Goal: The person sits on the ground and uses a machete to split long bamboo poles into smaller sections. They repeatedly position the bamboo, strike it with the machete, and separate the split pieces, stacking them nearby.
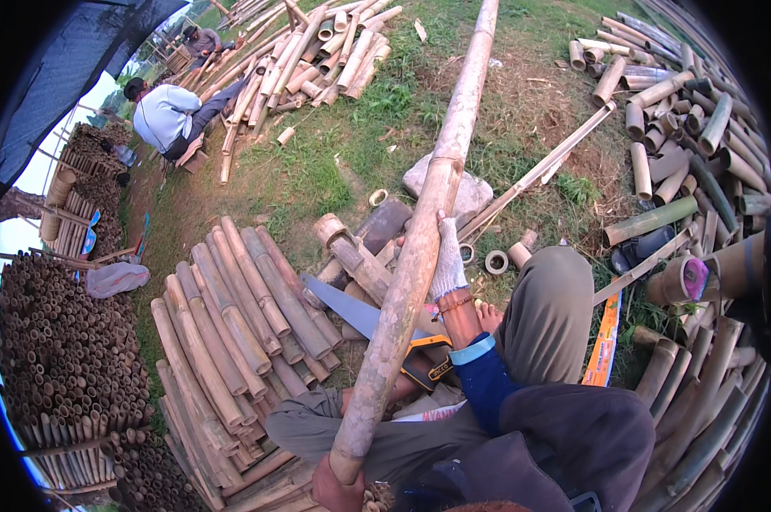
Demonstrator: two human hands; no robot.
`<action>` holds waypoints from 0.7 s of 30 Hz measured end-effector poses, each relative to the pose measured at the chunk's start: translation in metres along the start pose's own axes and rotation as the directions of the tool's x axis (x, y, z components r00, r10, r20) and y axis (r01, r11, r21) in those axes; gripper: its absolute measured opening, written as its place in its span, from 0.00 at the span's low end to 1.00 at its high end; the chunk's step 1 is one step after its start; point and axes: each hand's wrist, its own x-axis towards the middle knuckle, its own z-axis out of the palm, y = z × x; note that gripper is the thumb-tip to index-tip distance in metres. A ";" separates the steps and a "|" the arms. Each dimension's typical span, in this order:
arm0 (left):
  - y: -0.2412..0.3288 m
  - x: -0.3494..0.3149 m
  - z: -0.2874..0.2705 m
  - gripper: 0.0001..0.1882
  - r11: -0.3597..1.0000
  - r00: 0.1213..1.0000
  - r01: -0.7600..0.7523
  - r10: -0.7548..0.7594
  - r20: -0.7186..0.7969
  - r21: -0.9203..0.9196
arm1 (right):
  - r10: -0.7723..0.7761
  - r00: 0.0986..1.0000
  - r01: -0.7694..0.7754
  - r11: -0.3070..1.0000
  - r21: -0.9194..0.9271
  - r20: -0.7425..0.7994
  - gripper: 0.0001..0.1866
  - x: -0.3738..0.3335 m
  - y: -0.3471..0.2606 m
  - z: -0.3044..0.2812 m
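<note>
A long bamboo pole (402,299) runs diagonally from the lower left, across my lap, to the top edge of the view. My bare left hand (338,488) grips its near end. Farther up, my right hand (450,260), in a white knit glove, is closed round it from the right side, thumb upward. Beneath the pole lies a handsaw with a grey-blue blade (341,305) and a yellow-and-black handle (428,363); the pole hides part of it. Past the saw, a shorter bamboo piece (360,266) lies near a big grey stone (462,192).
Cut bamboo lengths (232,316) are stacked at my left. More bamboo (701,128) is heaped at the right, and a split bamboo strip (539,171) slants across the grass. Short rings (496,262) lie by my foot. A person (168,115) sits at the far left near another pile.
</note>
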 end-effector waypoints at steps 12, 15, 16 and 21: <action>-0.022 0.140 0.056 0.41 0.895 0.890 -0.425 0.440 -0.120 0.134 | -0.246 0.967 0.227 0.946 -0.233 -0.059 0.25 0.060 -0.054 -0.009; -0.041 0.176 0.074 0.39 0.929 0.929 -0.369 0.370 -0.022 0.045 | -0.132 0.984 0.104 0.971 -0.215 -0.122 0.27 0.042 -0.039 0.004; -0.049 0.189 0.084 0.39 0.933 0.933 -0.360 0.360 0.002 0.022 | -0.137 0.984 0.102 0.956 -0.274 -0.113 0.28 0.044 -0.036 -0.009; -0.087 0.249 0.126 0.47 0.990 0.913 -0.143 0.125 0.388 0.016 | -0.059 0.998 0.017 0.654 -0.757 -0.029 0.32 0.036 0.007 -0.040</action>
